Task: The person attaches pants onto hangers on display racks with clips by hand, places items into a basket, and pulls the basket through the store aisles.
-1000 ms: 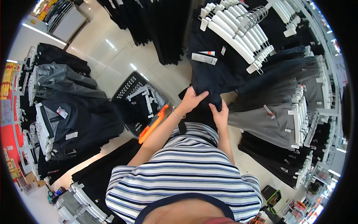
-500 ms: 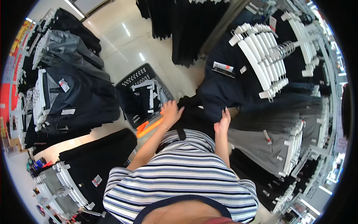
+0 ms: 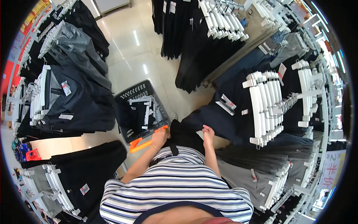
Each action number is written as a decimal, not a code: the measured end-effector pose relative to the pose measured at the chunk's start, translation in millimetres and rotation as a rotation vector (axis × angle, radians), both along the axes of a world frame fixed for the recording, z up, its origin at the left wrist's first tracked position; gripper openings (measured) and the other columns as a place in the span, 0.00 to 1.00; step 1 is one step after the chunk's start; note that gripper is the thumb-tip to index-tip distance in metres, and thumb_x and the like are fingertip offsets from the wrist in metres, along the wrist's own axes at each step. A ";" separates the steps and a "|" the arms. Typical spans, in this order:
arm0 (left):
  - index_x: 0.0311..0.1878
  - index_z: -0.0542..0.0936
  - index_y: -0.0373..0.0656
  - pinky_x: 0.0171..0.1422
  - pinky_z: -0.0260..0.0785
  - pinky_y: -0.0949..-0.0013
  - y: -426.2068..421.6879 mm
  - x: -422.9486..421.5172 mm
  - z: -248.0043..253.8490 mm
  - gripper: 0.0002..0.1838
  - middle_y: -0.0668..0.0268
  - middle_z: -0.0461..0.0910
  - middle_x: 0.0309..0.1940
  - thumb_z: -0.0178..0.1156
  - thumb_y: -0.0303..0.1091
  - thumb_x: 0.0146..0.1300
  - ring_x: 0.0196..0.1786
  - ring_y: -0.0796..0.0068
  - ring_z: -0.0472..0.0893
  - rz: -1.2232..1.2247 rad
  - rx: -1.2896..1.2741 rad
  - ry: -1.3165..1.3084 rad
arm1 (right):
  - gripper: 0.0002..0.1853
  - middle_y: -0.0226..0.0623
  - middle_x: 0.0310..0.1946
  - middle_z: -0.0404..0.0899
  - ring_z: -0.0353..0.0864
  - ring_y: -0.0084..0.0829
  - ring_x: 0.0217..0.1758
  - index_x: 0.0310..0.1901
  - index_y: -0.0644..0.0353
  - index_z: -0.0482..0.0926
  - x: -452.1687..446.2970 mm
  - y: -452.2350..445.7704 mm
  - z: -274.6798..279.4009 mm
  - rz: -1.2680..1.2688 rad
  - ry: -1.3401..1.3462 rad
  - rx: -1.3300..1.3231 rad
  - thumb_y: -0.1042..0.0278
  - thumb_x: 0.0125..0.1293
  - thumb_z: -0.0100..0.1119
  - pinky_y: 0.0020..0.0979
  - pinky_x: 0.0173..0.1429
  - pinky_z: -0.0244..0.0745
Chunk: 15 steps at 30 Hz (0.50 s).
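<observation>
A grey shopping basket (image 3: 121,127) with perforated sides sits in front of me, to the left. My left hand (image 3: 159,138) is closed at its orange handle (image 3: 143,146), with the fingertips partly hidden. Inside the basket lie dark clothing (image 3: 136,118) and white hangers (image 3: 149,108). To the right, my right hand (image 3: 209,135) pinches the lower edge of dark navy trousers (image 3: 223,125). They hang from the rack on the right with paper tags (image 3: 226,102) on them, and their fabric stretches toward my body.
White hangers (image 3: 266,108) hold more trousers on the right. Grey trousers (image 3: 238,177) hang below them, black ones (image 3: 190,63) farther ahead. Another rack of dark trousers (image 3: 82,100) lines the left side. Between the racks runs a shiny tiled floor (image 3: 128,52).
The view has shifted, showing more of the aisle ahead. My left hand has closed at the basket handle. My right hand has moved leftward along the navy trousers.
</observation>
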<state>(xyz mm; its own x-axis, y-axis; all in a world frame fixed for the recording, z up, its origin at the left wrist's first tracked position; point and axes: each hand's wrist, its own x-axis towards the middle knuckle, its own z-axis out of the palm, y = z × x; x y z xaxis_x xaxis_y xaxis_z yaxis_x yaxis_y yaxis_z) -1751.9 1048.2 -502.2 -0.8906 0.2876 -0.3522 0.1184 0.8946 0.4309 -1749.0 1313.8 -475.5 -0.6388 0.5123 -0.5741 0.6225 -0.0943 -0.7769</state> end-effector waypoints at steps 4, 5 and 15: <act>0.39 0.75 0.35 0.31 0.74 0.58 -12.0 -38.4 -5.3 0.14 0.53 0.75 0.32 0.55 0.35 0.53 0.28 0.54 0.79 -0.020 0.001 0.025 | 0.11 0.40 0.40 0.78 0.77 0.29 0.44 0.44 0.70 0.75 -34.8 12.6 -32.0 -0.019 -0.103 -0.192 0.78 0.61 0.50 0.26 0.52 0.71; 0.39 0.76 0.35 0.31 0.74 0.57 -16.3 -47.9 -9.5 0.14 0.53 0.75 0.31 0.55 0.35 0.53 0.27 0.55 0.79 -0.017 0.019 0.072 | 0.11 0.43 0.41 0.78 0.78 0.33 0.45 0.44 0.71 0.75 -44.9 14.8 -33.0 -0.019 -0.050 -0.279 0.75 0.63 0.48 0.31 0.54 0.72; 0.29 0.75 0.40 0.28 0.73 0.56 -65.6 -142.1 -28.0 0.07 0.55 0.75 0.27 0.55 0.34 0.52 0.24 0.54 0.78 0.009 -0.032 0.133 | 0.20 0.43 0.51 0.75 0.73 0.29 0.54 0.58 0.64 0.65 -233.8 -2.1 3.0 0.328 0.360 -0.060 0.64 0.68 0.49 0.27 0.59 0.65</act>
